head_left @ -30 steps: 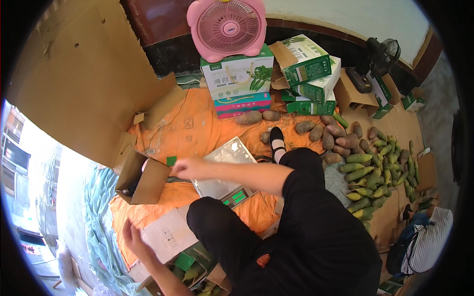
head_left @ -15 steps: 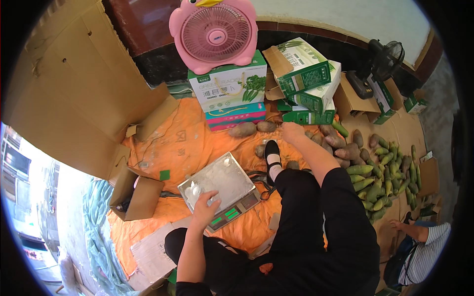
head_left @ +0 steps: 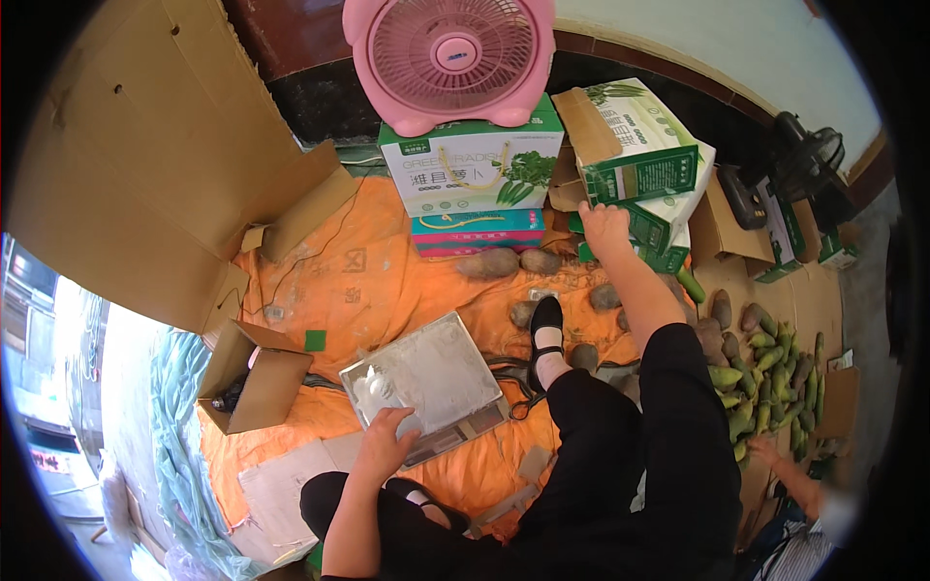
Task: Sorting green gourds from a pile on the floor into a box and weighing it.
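Observation:
My left hand [head_left: 384,443] is at the near left edge of a digital scale [head_left: 431,373], fingers apart, with nothing plainly in it. A small crumpled white thing [head_left: 378,389], perhaps plastic film, lies on the scale's scuffed plate. My right hand [head_left: 606,230] reaches forward with its fingers stretched out, at the lower edge of an opened white-and-green carton [head_left: 635,136]. Whether its fingertips touch the carton I cannot tell. Several brownish, potato-like roots [head_left: 487,262] lie on the orange sheet near my right arm and foot.
A pink fan [head_left: 453,58] stands on a white-and-green box [head_left: 465,174]. Green radishes [head_left: 765,387] are heaped at right, where another person's hand [head_left: 763,448] reaches in. A black fan [head_left: 804,169] stands behind. At left are an open carton [head_left: 262,378] and tall cardboard [head_left: 145,165].
My right hand has moved from above the roots, forward and right, to the carton, its fingers now stretched out. My left hand has shifted slightly nearer me. The other person's hand has reached the radishes.

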`<state>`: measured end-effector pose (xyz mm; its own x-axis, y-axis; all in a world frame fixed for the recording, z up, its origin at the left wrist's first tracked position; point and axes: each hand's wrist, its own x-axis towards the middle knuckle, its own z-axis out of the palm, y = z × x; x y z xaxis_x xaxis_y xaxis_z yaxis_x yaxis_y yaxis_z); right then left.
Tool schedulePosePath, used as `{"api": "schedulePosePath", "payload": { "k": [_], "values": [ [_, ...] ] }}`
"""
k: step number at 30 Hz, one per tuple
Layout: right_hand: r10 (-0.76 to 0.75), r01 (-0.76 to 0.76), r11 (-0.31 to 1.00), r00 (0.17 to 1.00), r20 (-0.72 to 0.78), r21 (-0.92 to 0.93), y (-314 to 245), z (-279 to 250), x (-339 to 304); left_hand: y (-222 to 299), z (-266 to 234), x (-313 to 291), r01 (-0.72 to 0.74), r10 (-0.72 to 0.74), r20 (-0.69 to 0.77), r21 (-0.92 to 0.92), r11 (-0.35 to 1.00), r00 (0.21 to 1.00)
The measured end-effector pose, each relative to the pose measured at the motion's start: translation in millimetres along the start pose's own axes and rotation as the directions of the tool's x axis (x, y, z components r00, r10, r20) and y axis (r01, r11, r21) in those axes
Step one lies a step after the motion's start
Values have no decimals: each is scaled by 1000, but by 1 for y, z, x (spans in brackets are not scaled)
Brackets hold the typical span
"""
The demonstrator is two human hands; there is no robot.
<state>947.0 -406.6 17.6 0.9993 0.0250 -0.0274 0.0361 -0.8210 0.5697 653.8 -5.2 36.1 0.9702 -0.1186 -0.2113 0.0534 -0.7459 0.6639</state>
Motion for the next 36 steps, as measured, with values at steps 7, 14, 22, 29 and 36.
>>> {"api": "schedulePosePath", "payload": {
  "k": [7,14,22,29,36],
  "values": [
    [-54,62,988,997,57,-144,1,-10,52,-2,0,14,77,-74,51,-61,995,996],
    [128,-130,991,989,-73,-14,50,7,55,-4,1,18,81,-79,19,-87,993,997],
    [423,-384,894,893,-152,231,161,-7,-14,-4,0,7,17,-22,-52,-92,996,998],
    [530,-503,848,811,-248,170,225,-45,-100,-14,4,-5,-35,26,-95,-91,995,995],
    [390,-302,921,703,-595,247,252,-113,-157,-21,3,-11,-80,63,-168,-97,992,984]
  ]
}}
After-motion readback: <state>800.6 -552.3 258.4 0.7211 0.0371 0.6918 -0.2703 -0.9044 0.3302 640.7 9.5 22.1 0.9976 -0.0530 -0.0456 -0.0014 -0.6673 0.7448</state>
